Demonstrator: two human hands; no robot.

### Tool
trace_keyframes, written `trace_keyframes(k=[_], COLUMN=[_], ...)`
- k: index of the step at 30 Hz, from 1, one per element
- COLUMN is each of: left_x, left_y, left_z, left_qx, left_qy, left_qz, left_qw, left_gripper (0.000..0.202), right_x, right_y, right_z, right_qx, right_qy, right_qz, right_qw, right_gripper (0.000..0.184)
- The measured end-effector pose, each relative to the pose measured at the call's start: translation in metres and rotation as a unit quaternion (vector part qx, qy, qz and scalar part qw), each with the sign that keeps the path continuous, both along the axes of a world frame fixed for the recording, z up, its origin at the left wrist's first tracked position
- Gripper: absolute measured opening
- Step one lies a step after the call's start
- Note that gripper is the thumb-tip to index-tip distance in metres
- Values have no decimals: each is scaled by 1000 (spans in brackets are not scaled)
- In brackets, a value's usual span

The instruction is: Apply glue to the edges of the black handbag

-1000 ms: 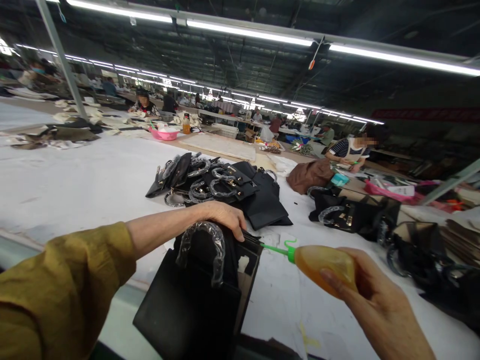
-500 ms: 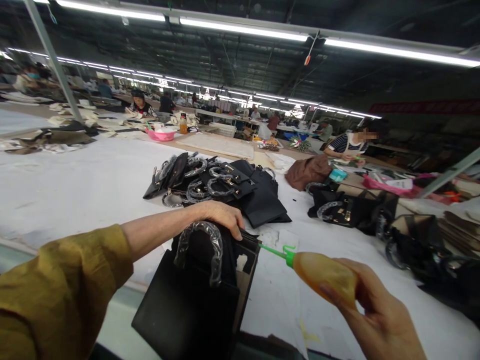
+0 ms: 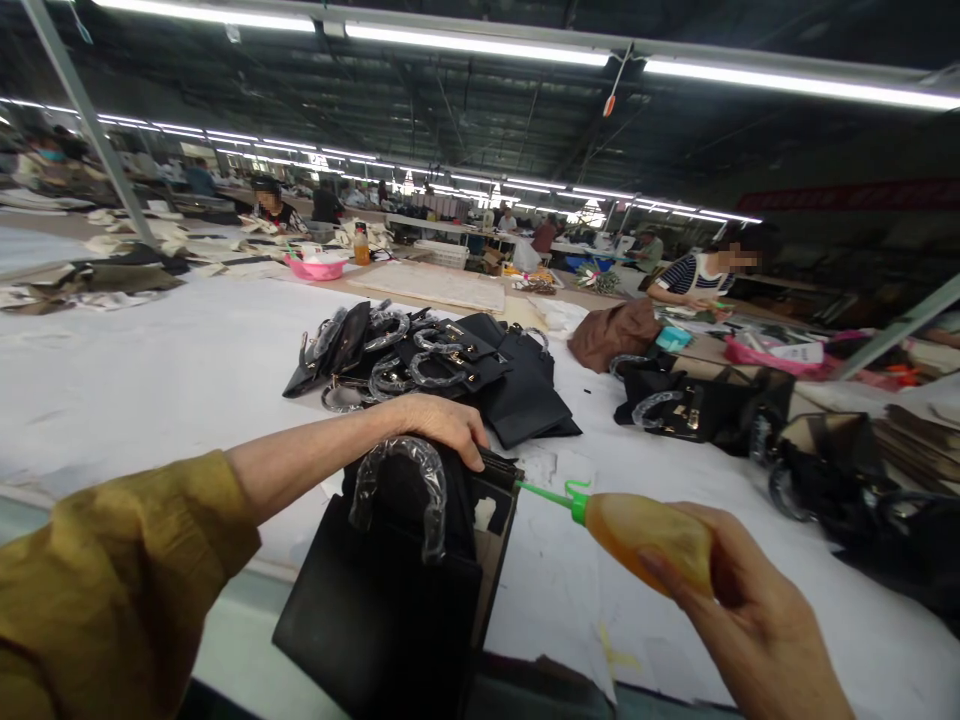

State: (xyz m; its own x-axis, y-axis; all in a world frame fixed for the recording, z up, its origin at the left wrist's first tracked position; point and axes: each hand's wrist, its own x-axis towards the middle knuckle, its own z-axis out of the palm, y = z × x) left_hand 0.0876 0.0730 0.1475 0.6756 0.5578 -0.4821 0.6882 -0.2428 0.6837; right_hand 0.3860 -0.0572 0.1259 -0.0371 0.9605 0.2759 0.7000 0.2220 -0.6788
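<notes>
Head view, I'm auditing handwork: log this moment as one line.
left hand: on black bag | right hand: grips squeeze bottle | green nozzle: at bag's edge

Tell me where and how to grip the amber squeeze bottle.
Grip the squeeze bottle around its rounded body, probably from the right, as the right hand does. Its slim green nozzle points left toward the black bag, so a hold from the opposite end should keep the tip free.
</notes>
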Motion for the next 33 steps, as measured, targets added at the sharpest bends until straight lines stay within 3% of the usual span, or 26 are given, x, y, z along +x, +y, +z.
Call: trace_keyframes(k=[5, 10, 16, 21, 25, 33], left_x=[1, 1, 1, 2, 1, 2], left_y=[0, -1, 0, -1, -2, -3], left_z=[-1, -1, -1, -1, -1, 2], left_qx=[18, 15, 13, 21, 21, 42], left_qy=[-12, -13, -15, -4, -9, -5], left_qz=[-36, -34, -25, -15, -18, -24], left_qw=[999, 999, 999, 1000, 1000, 999], left_gripper=[21, 20, 22, 24, 23, 23], right_x=[-7, -3, 2, 1, -1, -1], right_y=[1, -4, -4, 7, 10, 5], right_z=[3, -4, -8, -12, -5, 9], right_qx=[35, 35, -36, -105, -166, -131], right_qy=[3, 0, 10, 131, 176, 63], right_qz=[-1, -28, -1, 24, 14, 4], right_qw=[999, 999, 999, 985, 970, 989], right_gripper=[37, 35, 35, 55, 66, 39])
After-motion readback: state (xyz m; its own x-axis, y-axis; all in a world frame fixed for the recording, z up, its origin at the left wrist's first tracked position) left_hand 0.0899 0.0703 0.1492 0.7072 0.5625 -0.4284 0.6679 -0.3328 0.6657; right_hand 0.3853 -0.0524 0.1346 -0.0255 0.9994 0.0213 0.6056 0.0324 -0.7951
